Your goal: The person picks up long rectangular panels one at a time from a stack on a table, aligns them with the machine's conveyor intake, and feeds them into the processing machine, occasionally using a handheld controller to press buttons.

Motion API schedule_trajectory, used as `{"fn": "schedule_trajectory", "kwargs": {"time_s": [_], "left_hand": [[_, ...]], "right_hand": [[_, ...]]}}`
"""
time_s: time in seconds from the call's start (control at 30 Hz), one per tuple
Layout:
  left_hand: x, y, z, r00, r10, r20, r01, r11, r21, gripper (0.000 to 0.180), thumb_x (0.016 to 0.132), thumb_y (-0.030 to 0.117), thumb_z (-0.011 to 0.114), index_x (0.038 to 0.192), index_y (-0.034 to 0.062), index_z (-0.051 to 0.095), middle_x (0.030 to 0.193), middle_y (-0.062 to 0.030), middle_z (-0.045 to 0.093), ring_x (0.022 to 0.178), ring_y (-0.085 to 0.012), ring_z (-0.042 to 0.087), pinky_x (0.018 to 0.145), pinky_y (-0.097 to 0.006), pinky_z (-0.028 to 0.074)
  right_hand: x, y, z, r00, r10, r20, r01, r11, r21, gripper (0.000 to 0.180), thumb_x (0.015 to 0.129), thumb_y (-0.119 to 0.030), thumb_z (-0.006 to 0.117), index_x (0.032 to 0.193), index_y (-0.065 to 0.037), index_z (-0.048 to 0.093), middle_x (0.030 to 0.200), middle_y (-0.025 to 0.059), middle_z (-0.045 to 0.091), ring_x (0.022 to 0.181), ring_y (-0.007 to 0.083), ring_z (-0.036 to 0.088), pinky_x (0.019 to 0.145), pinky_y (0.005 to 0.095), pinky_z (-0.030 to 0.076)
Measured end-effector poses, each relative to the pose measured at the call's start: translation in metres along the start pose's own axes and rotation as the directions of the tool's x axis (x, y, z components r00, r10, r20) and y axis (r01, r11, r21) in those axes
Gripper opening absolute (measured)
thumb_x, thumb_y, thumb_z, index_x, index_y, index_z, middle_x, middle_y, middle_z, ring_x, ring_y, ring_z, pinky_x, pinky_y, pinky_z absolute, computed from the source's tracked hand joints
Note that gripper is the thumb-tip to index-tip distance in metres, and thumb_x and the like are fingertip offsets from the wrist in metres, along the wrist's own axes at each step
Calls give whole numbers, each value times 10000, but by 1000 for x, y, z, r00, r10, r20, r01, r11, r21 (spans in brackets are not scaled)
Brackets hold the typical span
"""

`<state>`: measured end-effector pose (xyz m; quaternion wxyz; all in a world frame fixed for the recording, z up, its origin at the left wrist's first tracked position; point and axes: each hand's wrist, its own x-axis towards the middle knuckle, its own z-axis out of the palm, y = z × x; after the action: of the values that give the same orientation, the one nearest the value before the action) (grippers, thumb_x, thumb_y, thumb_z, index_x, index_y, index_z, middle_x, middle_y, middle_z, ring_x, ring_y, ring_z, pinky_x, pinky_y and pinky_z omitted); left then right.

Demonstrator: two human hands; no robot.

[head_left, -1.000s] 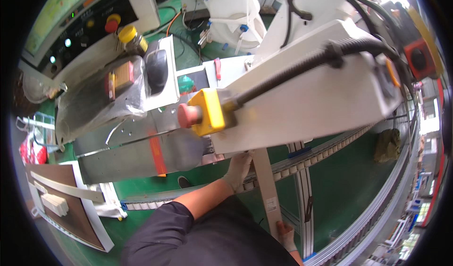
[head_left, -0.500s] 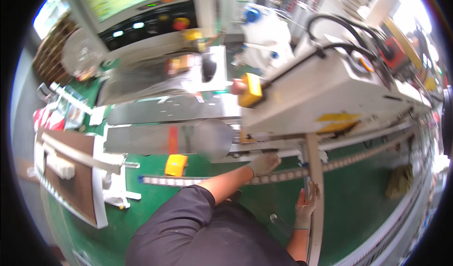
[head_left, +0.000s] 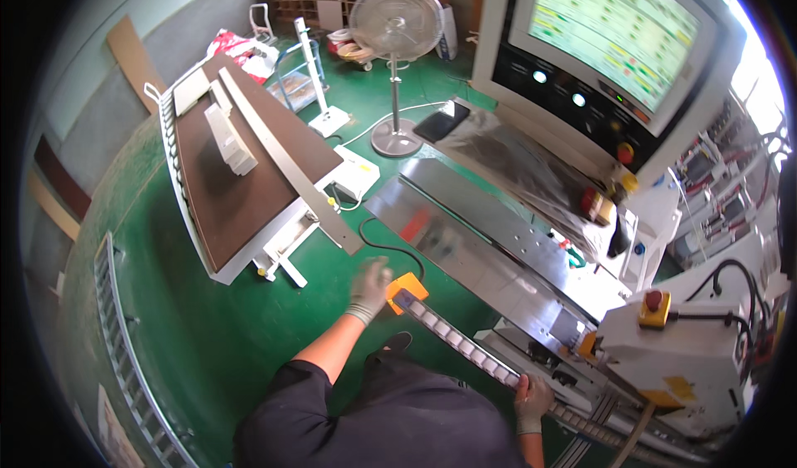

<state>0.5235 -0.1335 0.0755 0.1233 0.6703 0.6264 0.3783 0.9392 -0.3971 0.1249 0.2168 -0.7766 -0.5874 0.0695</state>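
My left hand [head_left: 369,287], in a pale glove, reaches forward beside an orange foot pedal [head_left: 418,285] on the floor. Its fingers look stretched out and hold nothing, though motion blurs them. The near end of a roller rail [head_left: 465,348] lies over the pedal's edge in this view. On the right, my gloved right hand [head_left: 534,402] is at the same rail, covering part of it, thumb apart from the fingers. Whether it presses on the rail is hidden. A long pale strip [head_left: 278,153] on the brown-topped table ends just beyond my left hand.
The brown-topped table [head_left: 224,219] stands left, bearing pale blocks [head_left: 231,140]. Ahead are steel plates [head_left: 490,252], a pedestal fan [head_left: 397,95] and a control screen [head_left: 614,32]. A white machine [head_left: 672,352] with a red-and-yellow stop button [head_left: 654,306] is at right. A black cable [head_left: 398,251] crosses the floor.
My view has swung left, bringing the table and fan fully in. My left hand has left the rail and moved left; my right hand has gone from the beige bar to the rail.
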Motion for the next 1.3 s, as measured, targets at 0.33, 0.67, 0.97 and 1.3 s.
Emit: {"fn": "schedule_trajectory", "kwargs": {"time_s": [0.33, 0.67, 0.97, 1.3], "left_hand": [[76, -186, 26, 618, -592, 517, 344, -388, -855, 460, 1036, 341, 548, 1339, -3, 517, 1280, -155, 621, 1170, -311, 613, 1076, -502, 469], [64, -42, -83, 524, -329, 786, 758, -241, -606, 383, 1012, 253, 631, 1311, 22, 566, 1251, -138, 663, 1162, -275, 661, 1019, -429, 541], [21, -48, -69, 404, -42, 914, 673, -663, -328, 579, 1006, 449, 633, 1425, 63, 528, 1382, -119, 613, 1306, -284, 557, 1127, -482, 425], [166, -181, -104, 526, -635, 565, 515, -291, -806, 392, 1079, 429, 444, 1136, 92, 635, 1020, -84, 686, 963, -260, 671, 868, -441, 558]], "right_hand": [[57, -73, 79, 959, 222, 176, -237, 969, 74, 425, 1017, -436, 582, 1042, -50, 759, 982, 167, 747, 945, 337, 721, 849, 399, 552], [162, -277, 111, 881, -205, 426, -160, 718, 677, 494, 969, -224, 704, 1385, 18, 591, 1236, 143, 692, 1128, 222, 657, 1012, 349, 503], [136, -286, 58, 710, -184, 680, -36, 954, 297, 557, 977, -331, 684, 1420, -17, 562, 1136, 237, 705, 1097, 337, 688, 937, 396, 529], [-78, -132, -116, 707, 594, 383, -679, 723, 131, 535, 971, -510, 633, 1055, 9, 738, 929, 99, 737, 869, 215, 689, 770, 337, 528]]}}
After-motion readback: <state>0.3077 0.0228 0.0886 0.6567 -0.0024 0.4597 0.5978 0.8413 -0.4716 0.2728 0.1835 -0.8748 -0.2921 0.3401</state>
